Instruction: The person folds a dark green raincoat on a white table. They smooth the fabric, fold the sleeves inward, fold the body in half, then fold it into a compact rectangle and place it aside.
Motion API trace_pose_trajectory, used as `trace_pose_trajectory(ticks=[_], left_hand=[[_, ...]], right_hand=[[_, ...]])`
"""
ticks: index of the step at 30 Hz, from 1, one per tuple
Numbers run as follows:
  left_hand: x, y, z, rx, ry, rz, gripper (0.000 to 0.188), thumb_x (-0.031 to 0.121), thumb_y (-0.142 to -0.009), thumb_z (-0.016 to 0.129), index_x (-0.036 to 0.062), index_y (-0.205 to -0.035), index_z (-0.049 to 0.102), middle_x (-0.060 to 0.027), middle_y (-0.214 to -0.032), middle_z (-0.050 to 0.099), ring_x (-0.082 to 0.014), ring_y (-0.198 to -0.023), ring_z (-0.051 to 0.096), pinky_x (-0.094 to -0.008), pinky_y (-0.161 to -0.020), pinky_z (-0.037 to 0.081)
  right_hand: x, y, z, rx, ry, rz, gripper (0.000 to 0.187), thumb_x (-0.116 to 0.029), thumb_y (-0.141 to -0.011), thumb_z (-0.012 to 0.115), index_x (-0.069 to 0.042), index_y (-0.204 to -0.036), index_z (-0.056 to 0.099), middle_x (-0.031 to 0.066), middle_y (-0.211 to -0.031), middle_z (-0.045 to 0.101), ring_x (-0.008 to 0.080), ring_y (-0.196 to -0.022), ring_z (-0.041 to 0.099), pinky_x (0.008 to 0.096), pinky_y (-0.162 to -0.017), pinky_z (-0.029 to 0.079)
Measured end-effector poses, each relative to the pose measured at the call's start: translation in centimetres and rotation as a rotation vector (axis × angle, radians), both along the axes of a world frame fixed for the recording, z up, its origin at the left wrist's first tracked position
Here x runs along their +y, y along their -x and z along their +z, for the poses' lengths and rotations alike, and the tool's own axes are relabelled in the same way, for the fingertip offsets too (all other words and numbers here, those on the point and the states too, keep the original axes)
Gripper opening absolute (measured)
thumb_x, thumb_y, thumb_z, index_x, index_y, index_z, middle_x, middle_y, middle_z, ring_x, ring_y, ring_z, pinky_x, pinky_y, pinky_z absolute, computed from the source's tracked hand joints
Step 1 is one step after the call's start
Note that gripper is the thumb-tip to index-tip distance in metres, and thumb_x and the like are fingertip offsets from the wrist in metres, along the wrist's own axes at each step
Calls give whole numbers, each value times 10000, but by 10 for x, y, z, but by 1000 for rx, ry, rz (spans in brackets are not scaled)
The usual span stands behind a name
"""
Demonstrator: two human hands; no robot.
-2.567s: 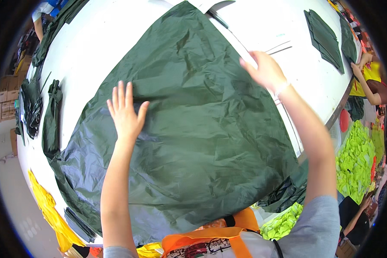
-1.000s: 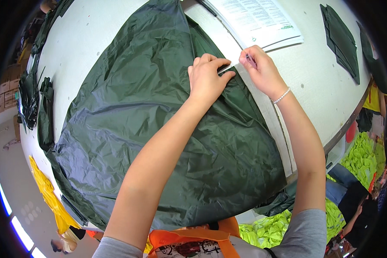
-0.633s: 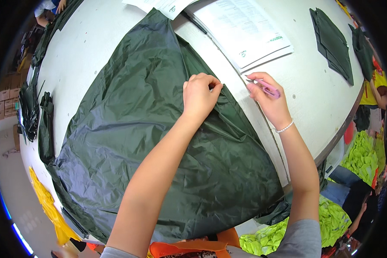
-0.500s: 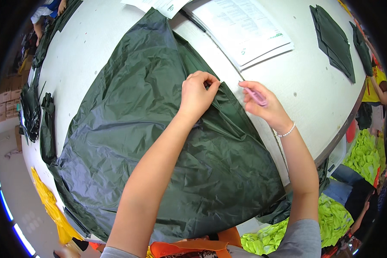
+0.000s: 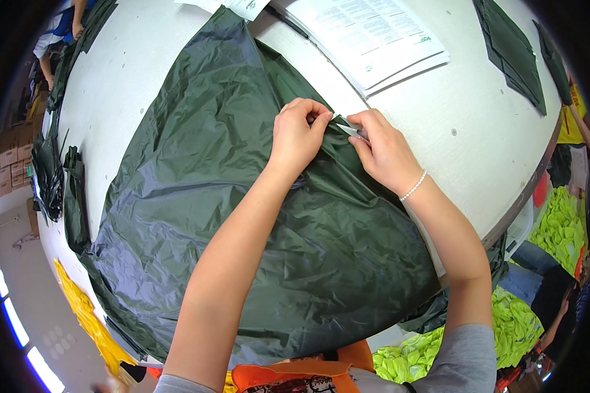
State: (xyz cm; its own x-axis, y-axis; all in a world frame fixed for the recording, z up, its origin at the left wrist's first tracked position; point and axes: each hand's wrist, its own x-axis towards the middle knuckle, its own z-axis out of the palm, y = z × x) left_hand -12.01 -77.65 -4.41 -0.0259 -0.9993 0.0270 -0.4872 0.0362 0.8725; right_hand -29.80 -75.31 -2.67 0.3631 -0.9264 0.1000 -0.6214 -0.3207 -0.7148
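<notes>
A dark green, shiny thin-fabric garment [image 5: 183,196] lies spread and creased over the table in front of me. My left hand [image 5: 297,136] is closed in a pinch on its right edge, lifting a little of the fabric. My right hand [image 5: 388,149] holds small thread snips [image 5: 353,131], their pale blades pointing at the pinched edge. A tiny white bit shows between the fingertips of both hands; whether it is a label or thread I cannot tell. The snips' handle is mostly hidden in my right hand.
A stack of printed papers [image 5: 380,46] lies on the white table [image 5: 459,150] beyond my hands, a dark pen [image 5: 288,21] beside it. Folded dark green pieces [image 5: 510,56] sit far right. Yellow fabric [image 5: 88,311] hangs at the left edge. Lime-green garments [image 5: 557,226] are heaped at right. Other people stand nearby.
My right hand has moved left with the snips, from apart to right beside my left fingertips at the garment's edge. My left hand keeps its pinch.
</notes>
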Motion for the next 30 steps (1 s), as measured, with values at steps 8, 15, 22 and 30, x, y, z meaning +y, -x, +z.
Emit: trace_pose_trajectory(ticks=[8, 15, 22, 30], left_hand=[[-1, -1, -2, -38, 28, -12, 123, 107, -799, 680, -11, -822, 655, -89, -762, 608, -152, -663, 550, -281, -640, 455], [-2, 0, -4, -52, 41, -4, 131, 116, -796, 685, -10, -818, 655, -88, -752, 603, -156, -660, 544, -281, -644, 454], [-3, 1, -6, -54, 47, 12, 137, 124, -792, 691, -6, -816, 658, -86, -748, 607, -154, -654, 536, -283, -631, 454], [-2, 1, -5, -29, -4, 24, 130, 171, -779, 682, 46, -756, 653, -57, -754, 608, -227, -770, 558, -352, -749, 398]], right_hand=[[-7, -8, 3, 143, 91, 43, 214, -72, -814, 609, -67, -1023, 564, 87, -939, 582, 280, -824, 606, 365, -685, 503], [-8, -8, 5, 156, 106, 49, 229, -75, -805, 616, -72, -1031, 578, 78, -927, 589, 271, -823, 608, 360, -676, 502], [-7, -8, 11, 181, 134, 51, 240, -74, -800, 621, -73, -1037, 581, 78, -922, 590, 269, -820, 610, 358, -675, 502], [-8, -8, 6, 151, 97, 39, 196, -73, -809, 614, -74, -1004, 599, 72, -913, 596, 277, -794, 612, 360, -662, 500]])
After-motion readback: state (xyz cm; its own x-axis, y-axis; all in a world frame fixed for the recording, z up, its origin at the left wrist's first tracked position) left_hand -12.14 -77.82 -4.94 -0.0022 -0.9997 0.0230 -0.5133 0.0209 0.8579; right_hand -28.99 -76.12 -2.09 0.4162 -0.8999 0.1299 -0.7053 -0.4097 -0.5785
